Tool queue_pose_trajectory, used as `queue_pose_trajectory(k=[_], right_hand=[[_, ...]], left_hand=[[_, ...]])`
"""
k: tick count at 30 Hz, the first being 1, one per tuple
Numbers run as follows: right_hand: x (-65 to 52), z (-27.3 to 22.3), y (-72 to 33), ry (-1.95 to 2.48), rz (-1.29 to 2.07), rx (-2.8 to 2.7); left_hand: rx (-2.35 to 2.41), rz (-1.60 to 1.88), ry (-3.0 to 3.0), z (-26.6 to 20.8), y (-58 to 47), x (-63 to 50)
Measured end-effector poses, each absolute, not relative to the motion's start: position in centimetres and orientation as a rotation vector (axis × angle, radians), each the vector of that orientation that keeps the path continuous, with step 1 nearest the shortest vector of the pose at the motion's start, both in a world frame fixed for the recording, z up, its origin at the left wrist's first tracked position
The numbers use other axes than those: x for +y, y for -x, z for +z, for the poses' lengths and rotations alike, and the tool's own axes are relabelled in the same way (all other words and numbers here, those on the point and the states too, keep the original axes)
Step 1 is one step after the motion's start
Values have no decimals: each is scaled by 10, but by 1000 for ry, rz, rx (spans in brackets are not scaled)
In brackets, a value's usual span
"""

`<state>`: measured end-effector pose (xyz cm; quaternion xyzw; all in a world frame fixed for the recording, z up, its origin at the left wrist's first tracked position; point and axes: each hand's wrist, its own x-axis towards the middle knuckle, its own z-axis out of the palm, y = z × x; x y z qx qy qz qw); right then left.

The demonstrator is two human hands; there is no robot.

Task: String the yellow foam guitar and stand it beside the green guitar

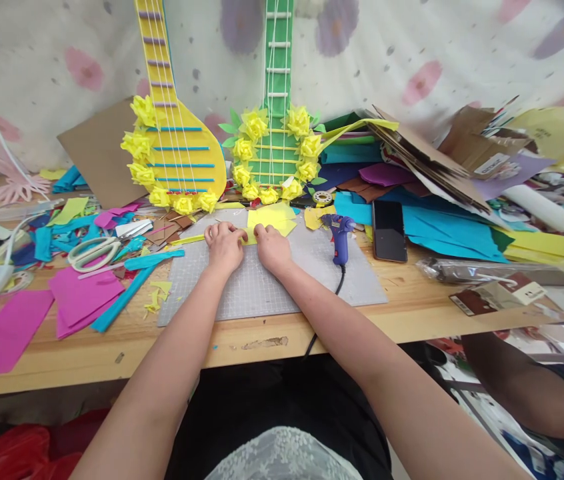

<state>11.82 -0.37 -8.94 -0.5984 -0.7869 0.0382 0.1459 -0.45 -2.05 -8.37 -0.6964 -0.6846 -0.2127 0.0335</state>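
Note:
Over the grey gridded cutting mat [257, 300], my left hand [225, 247] and my right hand [273, 249] are close together. The fingers of both are curled down onto a strip of yellow craft paper [249, 235], which shows in the small gap between them. A thin yellow length [189, 239] sticks out to the left of my left hand. Just beyond my fingers lies a wider yellow sheet [275, 215]. The fingertips are partly hidden, pressed against the paper. A blue glue gun [341, 240] rests on the mat to the right, its cord running off the table's front edge.
Behind the mat stand a yellow paper lute [192, 147] and a green one [278, 143], both trimmed with yellow flowers. Scissors [95, 253], magenta sheets [85, 300] and blue scraps lie left. A phone [389, 230] and piled cardboard [427, 160] are right. Another person's arm [527, 387] shows lower right.

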Motion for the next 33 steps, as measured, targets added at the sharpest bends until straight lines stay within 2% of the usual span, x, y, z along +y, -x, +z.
queue_pose_trajectory(k=[25, 33], right_hand=[[-2, -94, -123, 1630, 284, -2157], [-5, -93, -122, 1741, 199, -2043]], left_hand=[[-2376, -777, 2120, -86, 6, -21], [-2620, -862, 1980, -81, 9, -16]])
